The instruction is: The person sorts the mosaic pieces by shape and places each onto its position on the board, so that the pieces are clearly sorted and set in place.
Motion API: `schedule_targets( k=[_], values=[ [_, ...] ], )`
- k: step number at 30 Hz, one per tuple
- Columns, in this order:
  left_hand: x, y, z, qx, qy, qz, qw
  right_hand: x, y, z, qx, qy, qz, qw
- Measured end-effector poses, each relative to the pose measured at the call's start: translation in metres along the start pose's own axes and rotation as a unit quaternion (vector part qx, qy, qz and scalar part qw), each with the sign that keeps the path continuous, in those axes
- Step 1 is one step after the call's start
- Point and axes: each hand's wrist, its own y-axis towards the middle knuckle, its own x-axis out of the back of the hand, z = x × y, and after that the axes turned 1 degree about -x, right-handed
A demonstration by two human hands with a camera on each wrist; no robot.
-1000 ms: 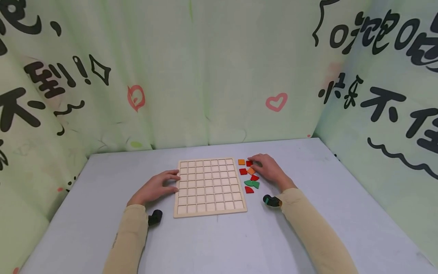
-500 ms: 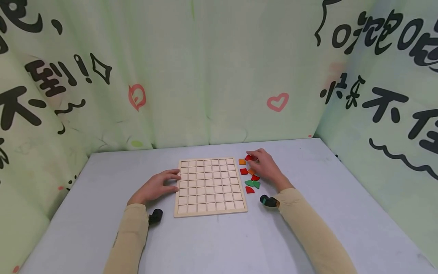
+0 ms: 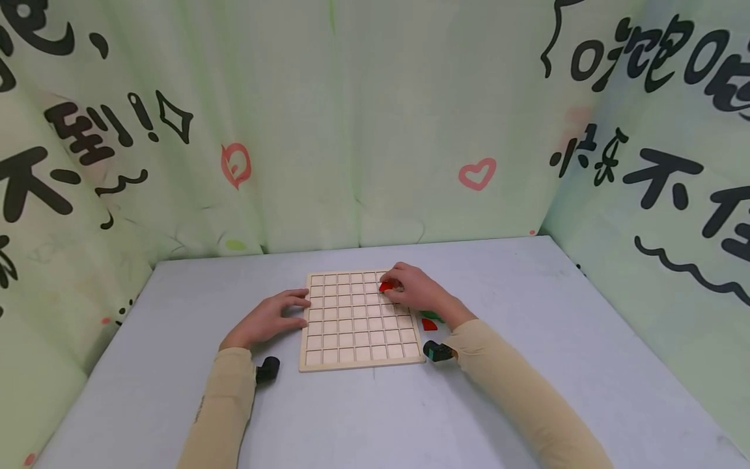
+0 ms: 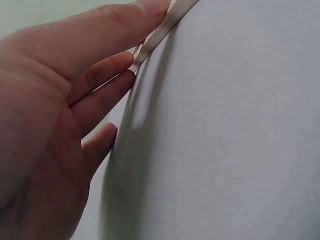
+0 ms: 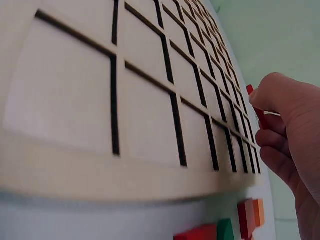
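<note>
Red piece (image 3: 385, 286) is pinched between the thumb and fingers of the right hand (image 3: 415, 290), at the far right part of the wooden grid board (image 3: 361, 366); whether it touches the board I cannot tell. In the right wrist view the piece shows edge-on as a thin slab, held near the fingertips. The left hand (image 3: 269, 319) has its fingers spread and relaxed, the thumb well apart from the rest; fingertips touch the board's left rim, and it grips nothing loose.

The board lies flat on the tabletop (image 3: 375, 423), with narrow dividers between its square cells. A strip of white surface separates the far rim from the tabletop's back edge, where a printed curtain (image 3: 305, 130) hangs close behind. From the near rim, a broad stretch of tabletop runs toward the person, with the left sleeve (image 3: 217, 410) and right sleeve (image 3: 521, 391) coming in on either side of it. Room is tightest along the right rim: a green piece (image 3: 431, 315) and a red quarter-shaped piece (image 3: 430, 324) lie just beside it, near the right wrist. The right wrist view also shows an orange piece (image 5: 259, 212) on that side, next to a red block (image 5: 246, 218).
</note>
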Motion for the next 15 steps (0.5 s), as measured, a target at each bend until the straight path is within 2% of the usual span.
schedule_targets(
  k=[6, 10, 15],
  values=[
    [0.002, 0.0, -0.002, 0.0, -0.006, 0.003, 1.0, -0.013, 0.013, 0.021, 0.05, -0.009, 0.031, 0.9982],
    [0.001, 0.0, -0.001, 0.003, -0.002, 0.001, 1.0, -0.02, 0.021, 0.033, 0.088, -0.006, 0.025, 0.9958],
    [0.002, 0.002, -0.001, 0.001, 0.003, 0.003, 1.0, -0.028, 0.03, 0.046, 0.102, -0.002, 0.01, 0.9948]
  ],
)
